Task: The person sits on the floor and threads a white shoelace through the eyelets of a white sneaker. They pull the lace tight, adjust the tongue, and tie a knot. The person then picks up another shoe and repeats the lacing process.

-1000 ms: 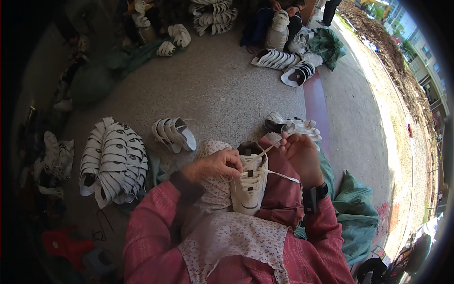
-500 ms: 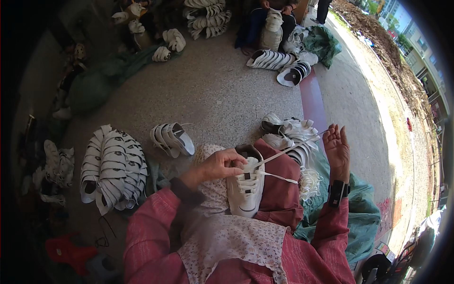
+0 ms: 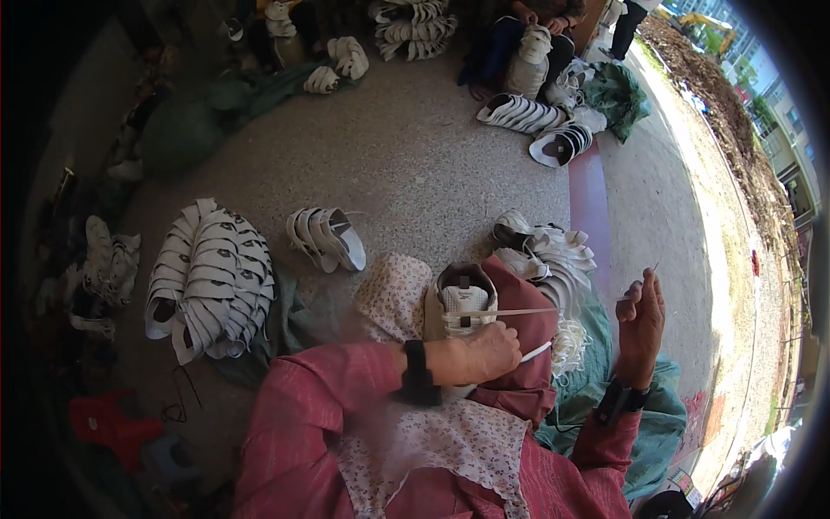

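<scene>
A white and beige shoe rests on my lap, its dark opening facing away from me. My left hand reaches across its lacing area with the fingers curled in. Beside those fingers a short white lace end sticks out; the exact grip is hidden. From the shoe a pale shoelace runs taut to the right, toward my raised right hand. There the fingers are pinched together, apparently on the lace, with a thin pointed tip just showing above them. My left hand covers most of the shoe's front.
Rows of nested white shoe uppers lie at left, with a smaller group nearer the middle. More uppers and a bundle of white laces sit right of my lap on green cloth. Another person works at the back.
My left hand has moved from the shoe's upper left across its front. My right hand has moved right and lower, its fingers now closer together. The view has shifted slightly.
</scene>
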Demonstrator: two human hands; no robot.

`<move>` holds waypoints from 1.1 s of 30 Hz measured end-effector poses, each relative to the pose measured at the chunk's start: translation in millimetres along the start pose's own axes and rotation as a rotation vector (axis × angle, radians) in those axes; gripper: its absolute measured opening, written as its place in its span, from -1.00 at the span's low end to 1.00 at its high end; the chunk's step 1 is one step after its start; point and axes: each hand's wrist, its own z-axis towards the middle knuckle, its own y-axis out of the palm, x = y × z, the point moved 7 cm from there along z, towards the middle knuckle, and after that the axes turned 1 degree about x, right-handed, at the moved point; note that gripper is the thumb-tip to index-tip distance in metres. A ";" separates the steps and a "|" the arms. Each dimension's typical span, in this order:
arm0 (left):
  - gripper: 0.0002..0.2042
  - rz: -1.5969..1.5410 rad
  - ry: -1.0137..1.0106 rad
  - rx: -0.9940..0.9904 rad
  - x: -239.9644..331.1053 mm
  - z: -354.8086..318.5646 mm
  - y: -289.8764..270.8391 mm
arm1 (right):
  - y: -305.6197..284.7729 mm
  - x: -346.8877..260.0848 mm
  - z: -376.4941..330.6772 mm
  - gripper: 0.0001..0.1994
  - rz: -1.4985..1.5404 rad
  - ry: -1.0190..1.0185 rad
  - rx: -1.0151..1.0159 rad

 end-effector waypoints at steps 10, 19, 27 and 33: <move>-0.64 -1.808 -0.547 0.917 -110.7 -176.0 -67.9 | -40.4 45.9 0.0 -0.63 0.157 0.153 0.160; -0.61 -1.404 -1.409 0.521 -116.3 -289.7 35.6 | -70.8 71.6 -18.1 -0.68 -0.264 0.121 0.383; -0.85 -0.604 -0.614 0.663 -102.9 -140.7 -76.4 | 24.4 34.0 -15.7 -0.70 -0.078 0.054 0.143; -0.85 -1.010 -0.514 0.394 -123.9 -57.3 -40.9 | 70.3 -23.3 -25.8 -0.77 -0.235 0.037 0.017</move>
